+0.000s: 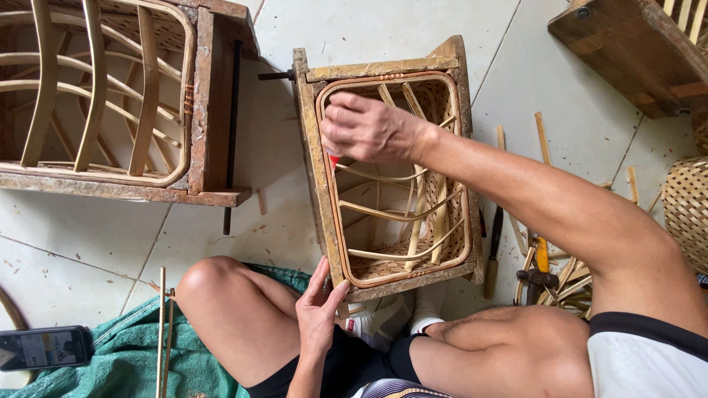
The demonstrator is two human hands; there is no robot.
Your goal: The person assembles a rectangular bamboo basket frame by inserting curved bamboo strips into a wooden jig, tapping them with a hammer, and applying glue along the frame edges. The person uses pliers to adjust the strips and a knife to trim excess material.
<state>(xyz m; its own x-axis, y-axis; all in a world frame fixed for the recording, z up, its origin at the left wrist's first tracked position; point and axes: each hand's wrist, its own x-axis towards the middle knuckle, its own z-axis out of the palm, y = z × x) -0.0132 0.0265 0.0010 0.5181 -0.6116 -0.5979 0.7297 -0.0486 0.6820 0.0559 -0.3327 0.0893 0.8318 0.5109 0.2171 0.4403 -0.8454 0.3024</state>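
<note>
Bamboo strips form a half-woven basket (pixel 402 214) seated inside a rectangular wooden frame (pixel 313 147), which stands on the pale tiled floor (pixel 280 221) between the seated person's knees. Right hand (pixel 365 129): closed over the upper left corner of the basket rim, fingers curled around a small red-tipped object (pixel 333 158), possibly a tool or marker; too little of it shows to tell which. Left hand (pixel 318 306): open, fingers extended, palm pressed flat against the lower left corner of the wooden frame, gripping nothing. Inside the basket, curved ribs cross the opening, and close weaving covers the far wall and the bottom edge.

Upper left: a second, larger wooden frame (pixel 214 110) holding another unfinished basket (pixel 96 96), well apart from the hands. Upper right: the corner of a third wooden frame (pixel 627 51). Right edge: part of a finished woven basket (pixel 689 206). To the right of the central frame, loose bamboo slivers (pixel 542 136) lie scattered on the floor near a dark-handled knife (pixel 494 243) and a yellow-handled tool (pixel 540 258). Lower left: a phone (pixel 44 348) rests on a green cloth (pixel 125 354), just beside two thin upright bamboo sticks (pixel 161 332).
</note>
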